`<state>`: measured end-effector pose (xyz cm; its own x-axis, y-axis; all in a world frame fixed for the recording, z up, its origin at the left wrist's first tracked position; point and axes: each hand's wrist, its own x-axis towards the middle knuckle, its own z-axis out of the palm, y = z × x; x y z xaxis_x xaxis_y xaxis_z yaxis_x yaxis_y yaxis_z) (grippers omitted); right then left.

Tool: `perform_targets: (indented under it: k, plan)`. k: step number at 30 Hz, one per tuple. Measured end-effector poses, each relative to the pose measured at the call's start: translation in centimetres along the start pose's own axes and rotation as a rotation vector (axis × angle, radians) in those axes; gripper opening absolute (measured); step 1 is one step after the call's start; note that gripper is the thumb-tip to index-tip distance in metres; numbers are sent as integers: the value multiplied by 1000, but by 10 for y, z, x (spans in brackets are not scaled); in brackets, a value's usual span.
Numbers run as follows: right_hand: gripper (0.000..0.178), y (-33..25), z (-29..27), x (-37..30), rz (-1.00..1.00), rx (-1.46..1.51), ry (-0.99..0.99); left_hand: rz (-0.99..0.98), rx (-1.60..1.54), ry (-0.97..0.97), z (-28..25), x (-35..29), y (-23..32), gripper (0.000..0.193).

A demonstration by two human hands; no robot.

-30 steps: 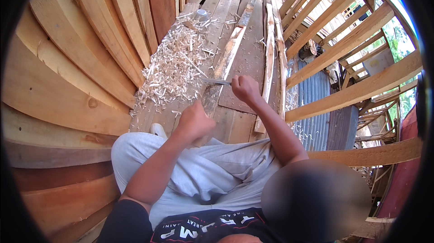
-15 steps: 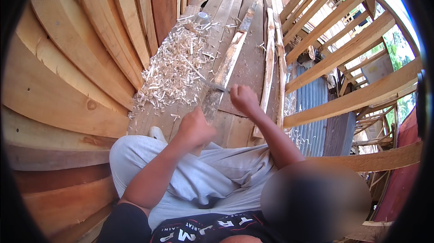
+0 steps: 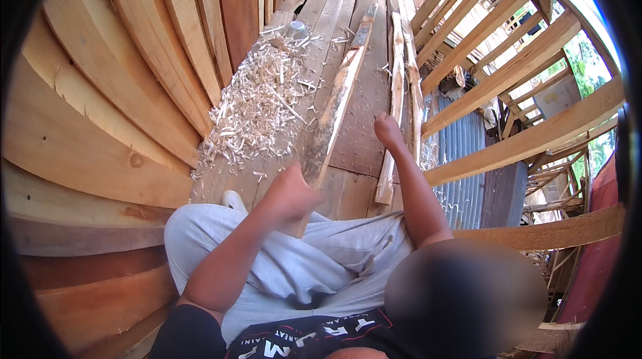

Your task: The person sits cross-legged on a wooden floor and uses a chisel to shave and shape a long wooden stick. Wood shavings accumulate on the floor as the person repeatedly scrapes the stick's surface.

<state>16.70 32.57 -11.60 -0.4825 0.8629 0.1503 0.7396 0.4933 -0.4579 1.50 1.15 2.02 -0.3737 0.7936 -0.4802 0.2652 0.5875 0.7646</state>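
Note:
A long wooden stick (image 3: 340, 91), bark-patched and partly pared to pale wood, slants from my lap away along the floor. My left hand (image 3: 292, 193) is closed round it near its close end, which shows just below the hand against my trousers. To the right of the stick my right hand (image 3: 388, 132) is a closed fist, apart from the stick. The knife in that fist barely shows now; its blade was plain half a second ago. Pale wood shavings (image 3: 251, 111) lie heaped to the left of the stick.
Further rough wooden strips (image 3: 396, 91) lie lengthwise on the plank floor (image 3: 348, 188) at my right. Upright boards (image 3: 87, 118) wall the left side; a slatted wooden railing (image 3: 528, 142) bounds the right. A small pale cup-like object (image 3: 297, 28) stands beyond the shavings.
My right hand has moved right and slightly away, drawing the knife blade off the stick. My left hand keeps its hold, nearly still.

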Motion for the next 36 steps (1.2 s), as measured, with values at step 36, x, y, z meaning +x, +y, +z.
perform_targets:
  k: [36]
  plan:
    - [55,-101,-55,-83,-216,404,-338,-178,-1148,-810,-6,25,-28,25]
